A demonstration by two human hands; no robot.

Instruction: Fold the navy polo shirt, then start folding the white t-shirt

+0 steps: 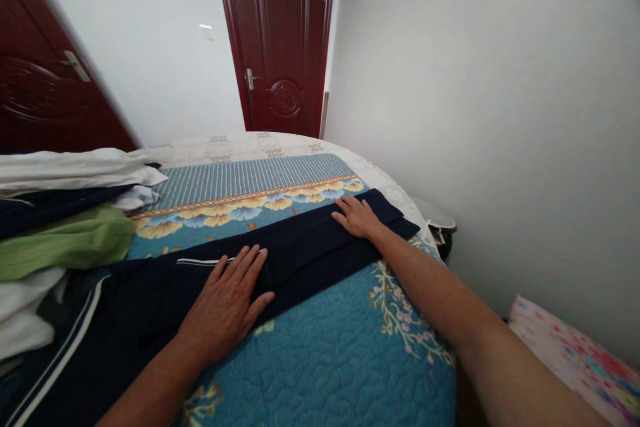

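Dark navy trousers with white stripes lie stretched across the bed, one leg end toward the right edge. My left hand rests flat on them near a short white stripe, fingers extended and slightly apart. Farther right, my right hand lies palm down on the far part of the trouser legs, its fingers stretched out. Neither hand grips the cloth. The left part of the trousers, with a long white stripe, runs beneath my left forearm and out of view.
A pile of clothes stands at the left, with a green garment and a white one. Beneath is a blue floral quilted cover over a white patterned cloth. Dark red doors and a wall surround the bed.
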